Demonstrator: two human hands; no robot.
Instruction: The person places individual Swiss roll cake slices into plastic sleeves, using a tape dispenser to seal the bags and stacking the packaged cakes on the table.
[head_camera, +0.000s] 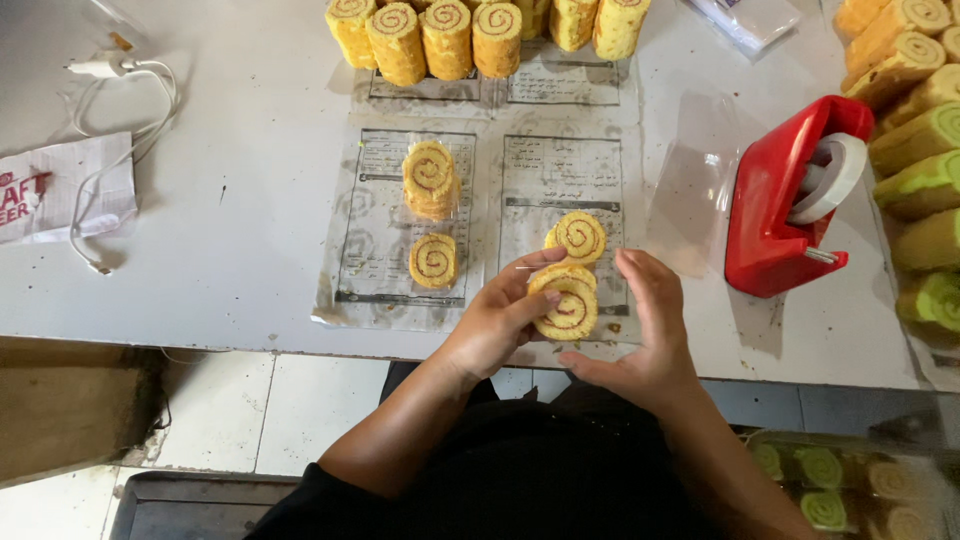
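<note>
— What's in the left hand (500, 320)?
— Its grip pinches a swirl cake slice (567, 306) at the near edge of the surface (230, 200).
— And the right hand (650, 335)?
— Open, fingers just beside that slice, red tape dispenser (775, 215) to its right.

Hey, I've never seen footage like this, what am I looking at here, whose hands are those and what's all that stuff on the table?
This is one picture from a camera worn on a person's head, looking down at their own bare hands over a white table. The left hand holds a small stack of yellow swirl cake slices; the right hand is open beside it. More slices lie on clear printed wrappers, with a row at the far edge. A red tape dispenser and green rolls sit to the right.
</note>
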